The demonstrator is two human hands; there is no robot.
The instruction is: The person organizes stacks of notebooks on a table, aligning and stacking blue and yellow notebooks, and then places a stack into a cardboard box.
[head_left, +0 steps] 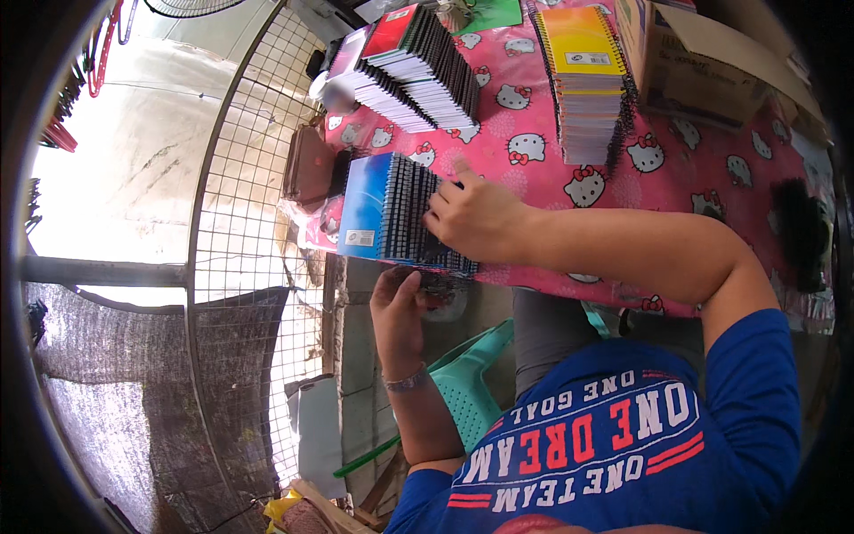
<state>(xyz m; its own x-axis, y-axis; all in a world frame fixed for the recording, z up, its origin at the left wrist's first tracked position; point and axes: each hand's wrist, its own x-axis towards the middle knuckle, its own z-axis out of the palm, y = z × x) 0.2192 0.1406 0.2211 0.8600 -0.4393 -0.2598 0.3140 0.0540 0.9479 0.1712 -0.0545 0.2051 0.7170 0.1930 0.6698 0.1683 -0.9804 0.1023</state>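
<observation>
Right hand (476, 218) resting fingers-down on blue spiral notebook stack (391, 214) at pink tabletop (534, 133) edge; left hand (398, 311) curled underneath, gripping it.

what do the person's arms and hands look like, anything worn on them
Both forearms are bare. The left hand has a thin beaded bracelet at the wrist. The right hand wears nothing visible. Short blue sleeves of a printed T-shirt cover the upper arms.

A pink cartoon-cat tablecloth (534, 107) carries spiral notebook stacks (396, 214) and a cardboard box (703, 71).
</observation>
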